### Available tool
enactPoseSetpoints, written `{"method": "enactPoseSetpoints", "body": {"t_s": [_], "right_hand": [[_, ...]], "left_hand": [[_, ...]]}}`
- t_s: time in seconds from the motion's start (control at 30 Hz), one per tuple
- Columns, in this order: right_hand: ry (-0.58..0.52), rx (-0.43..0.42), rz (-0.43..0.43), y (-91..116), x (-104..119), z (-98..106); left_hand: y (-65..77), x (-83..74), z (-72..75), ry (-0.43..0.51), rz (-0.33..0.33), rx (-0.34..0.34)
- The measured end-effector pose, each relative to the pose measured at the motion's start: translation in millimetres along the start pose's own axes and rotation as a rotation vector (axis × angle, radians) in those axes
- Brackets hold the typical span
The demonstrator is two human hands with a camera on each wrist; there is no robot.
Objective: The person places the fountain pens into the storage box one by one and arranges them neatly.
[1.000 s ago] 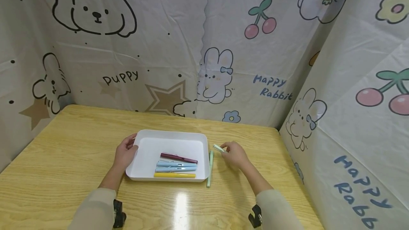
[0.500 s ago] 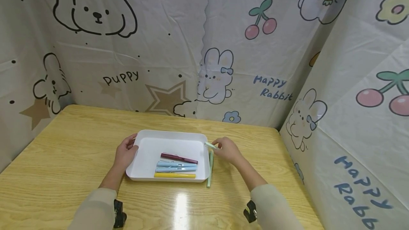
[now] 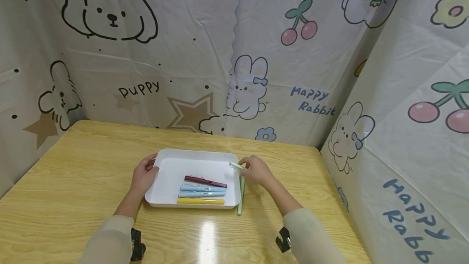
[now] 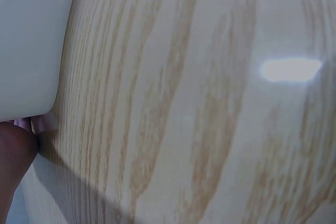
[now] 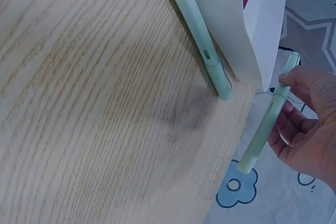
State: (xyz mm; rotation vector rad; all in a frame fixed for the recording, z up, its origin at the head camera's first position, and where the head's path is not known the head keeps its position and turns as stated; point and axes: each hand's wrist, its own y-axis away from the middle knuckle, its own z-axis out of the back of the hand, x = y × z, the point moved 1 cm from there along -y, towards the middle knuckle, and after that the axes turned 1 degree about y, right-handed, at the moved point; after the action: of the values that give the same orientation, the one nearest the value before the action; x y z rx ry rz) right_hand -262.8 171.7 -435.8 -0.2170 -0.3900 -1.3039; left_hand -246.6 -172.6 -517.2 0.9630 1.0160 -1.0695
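My left hand (image 3: 143,176) grips the left end of a white tray (image 3: 179,166), its thumb at the rim. My right hand (image 3: 258,170) pinches a light green pen (image 5: 262,129) with a metal clip, above the tray's right rim. The pen's far tip reaches over the inside. A second light green pen (image 5: 197,24) lies on the table, alongside the tray's right wall. In the tray lie a maroon pen (image 3: 205,181), light blue pens (image 3: 201,194) and a yellow pen (image 3: 200,201), roughly parallel. The left wrist view catches only part of that hand, by the tray corner.
The tray stands on a wood-grain table (image 3: 91,166). Printed cloth (image 3: 205,52) with cartoon animals hangs behind the table and along both sides. A glare spot (image 3: 207,235) shines on the wood in front of the tray.
My right hand has moved left with its light green pen, from right of the tray to over its right rim. The left hand and the tray stay put.
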Motion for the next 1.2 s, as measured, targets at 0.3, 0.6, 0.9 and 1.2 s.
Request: {"method": "enactPoseSetpoints", "body": {"t_s": [0.3, 0.6, 0.9, 1.2], "right_hand": [[0.017, 0.016, 0.044, -6, 9, 0], [0.002, 0.018, 0.084, -9, 21, 0], [-0.008, 0.034, 0.098, -15, 33, -2], [0.0, 0.06, 0.098, -21, 44, -7]], "left_hand": [[2.9, -5.4, 0.1, 0.001, 0.005, 0.002], [1.6, -1.7, -0.1, 0.002, 0.007, 0.012], [0.2, -1.0, -0.4, 0.003, 0.001, 0.004], [-1.2, 1.3, -0.9, 0.005, 0.006, 0.002]]}}
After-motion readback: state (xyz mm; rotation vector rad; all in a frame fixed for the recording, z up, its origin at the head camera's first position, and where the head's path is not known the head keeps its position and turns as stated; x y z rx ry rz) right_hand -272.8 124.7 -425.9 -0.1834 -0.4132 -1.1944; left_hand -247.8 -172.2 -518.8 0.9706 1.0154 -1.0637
